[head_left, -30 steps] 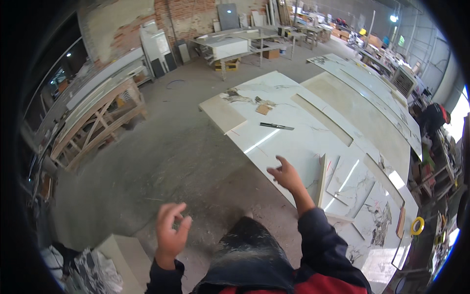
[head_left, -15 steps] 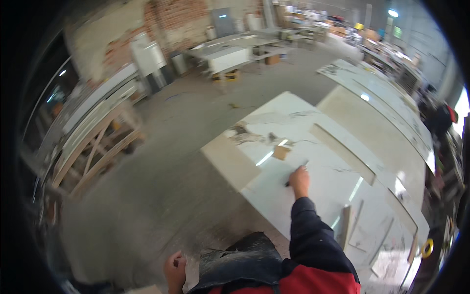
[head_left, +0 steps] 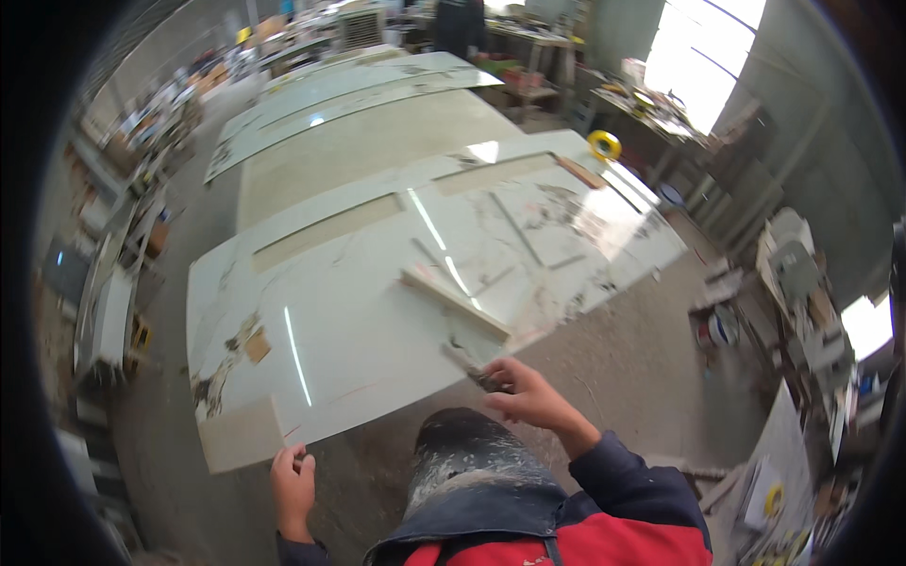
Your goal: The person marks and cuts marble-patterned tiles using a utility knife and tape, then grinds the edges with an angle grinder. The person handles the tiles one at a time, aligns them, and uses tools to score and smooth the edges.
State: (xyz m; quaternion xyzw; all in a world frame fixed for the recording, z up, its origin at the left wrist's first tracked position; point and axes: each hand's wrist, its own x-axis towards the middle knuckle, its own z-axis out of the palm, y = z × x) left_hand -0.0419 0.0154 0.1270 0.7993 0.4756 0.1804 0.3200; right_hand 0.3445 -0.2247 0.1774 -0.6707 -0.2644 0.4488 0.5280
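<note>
In front of me lies a large white stone-look slab (head_left: 349, 349) with brown and grey veining. My right hand (head_left: 530, 394) is closed around a slim dark hand tool (head_left: 481, 375) at the slab's near edge; its exact kind is unclear. Just beyond it, a pale narrow strip (head_left: 458, 307) rests slantwise on the slab. My left hand (head_left: 294, 479) is near the slab's near-left corner, beside a beige rectangular patch (head_left: 241, 439). Its fingers are curled, and anything inside them is hidden. A small tan square piece (head_left: 257, 348) lies farther in on the slab.
More large slabs (head_left: 368, 137) lie behind this one. A yellow tape roll (head_left: 604, 145) sits at the far right corner. Cluttered workbenches (head_left: 651, 111) stand beyond it. Leaning panels and a bucket (head_left: 723, 326) are on the right; a person (head_left: 460, 26) stands at the back.
My view has swung to the right. My right hand has drawn back from over the slab to its near edge, still holding the tool. My left hand has come up beside the slab's corner.
</note>
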